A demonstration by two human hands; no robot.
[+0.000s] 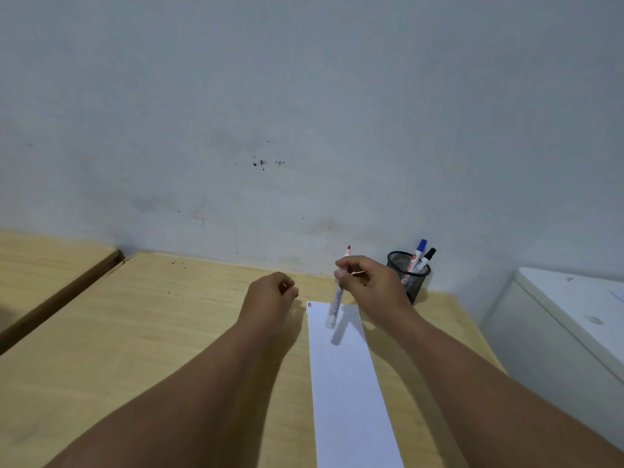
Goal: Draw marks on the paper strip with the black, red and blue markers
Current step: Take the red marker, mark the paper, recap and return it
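A long white paper strip (347, 383) lies on the wooden desk (141, 332), running from the middle toward me. Small black and red marks (310, 304) sit at its far left corner. My right hand (371, 282) holds the red marker (337, 298) above the strip's far end, uncapped red tip pointing up and away. My left hand (270, 295) hovers just left of the strip's far end, fingers curled, possibly pinching something small; I cannot tell what. The blue marker (418, 253) and black marker (426, 260) stand in a black mesh cup (410, 278).
The mesh cup stands at the desk's far right, by the grey wall (304, 113). A second wooden desk (44, 265) sits to the left across a gap. A white cabinet (574, 315) stands to the right of the desk.
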